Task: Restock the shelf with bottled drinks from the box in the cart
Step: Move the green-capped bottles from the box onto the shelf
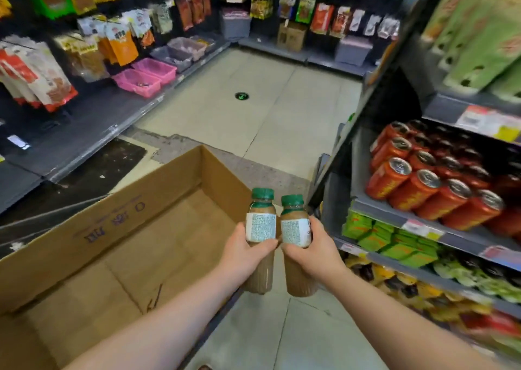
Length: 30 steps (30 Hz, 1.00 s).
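I hold two brown bottled drinks with green caps side by side, upright, just past the right edge of the cardboard box (pixel 135 228). My left hand (pixel 242 252) grips the left bottle (pixel 260 223) around its middle. My right hand (pixel 313 250) grips the right bottle (pixel 294 226) the same way. The box lies open at the lower left, and the part of its floor that shows is bare. The shelf unit (pixel 394 209) stands to the right of the bottles.
Orange drink cans (pixel 428 183) fill the right shelf's middle level, with green packs (pixel 386 234) below and pale green packets above. Snack bags hang on the left wall above pink baskets (pixel 143 78). Tiled aisle floor (pixel 253 110) runs ahead.
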Each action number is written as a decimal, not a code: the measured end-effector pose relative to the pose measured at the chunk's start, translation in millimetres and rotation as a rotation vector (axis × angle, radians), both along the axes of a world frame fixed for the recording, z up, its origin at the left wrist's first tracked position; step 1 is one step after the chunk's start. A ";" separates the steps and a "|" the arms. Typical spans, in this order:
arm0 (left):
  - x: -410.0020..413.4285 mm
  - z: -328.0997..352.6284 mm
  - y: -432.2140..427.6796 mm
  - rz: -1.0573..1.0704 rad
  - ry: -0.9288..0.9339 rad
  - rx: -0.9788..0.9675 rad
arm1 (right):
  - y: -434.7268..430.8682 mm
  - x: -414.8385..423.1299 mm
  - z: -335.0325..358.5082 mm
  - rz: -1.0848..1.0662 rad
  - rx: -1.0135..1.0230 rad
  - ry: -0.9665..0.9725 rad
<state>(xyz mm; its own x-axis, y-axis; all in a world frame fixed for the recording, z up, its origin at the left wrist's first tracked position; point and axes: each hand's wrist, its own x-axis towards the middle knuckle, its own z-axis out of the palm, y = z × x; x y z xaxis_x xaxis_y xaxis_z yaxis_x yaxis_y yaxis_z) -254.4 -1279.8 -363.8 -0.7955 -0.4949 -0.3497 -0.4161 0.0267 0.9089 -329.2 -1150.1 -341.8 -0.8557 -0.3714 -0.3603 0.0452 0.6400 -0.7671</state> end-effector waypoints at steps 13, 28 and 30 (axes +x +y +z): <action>1.9 51.0 344.5 -0.457 0.064 0.019 | 365.6 77.2 54.5 -0.501 -0.065 0.131; 11.2 112.2 645.4 -0.877 0.249 0.076 | 658.0 150.6 125.8 -0.882 -0.124 0.355; -0.4 119.7 664.8 -0.901 0.267 0.078 | 675.8 141.1 129.4 -0.906 -0.142 0.365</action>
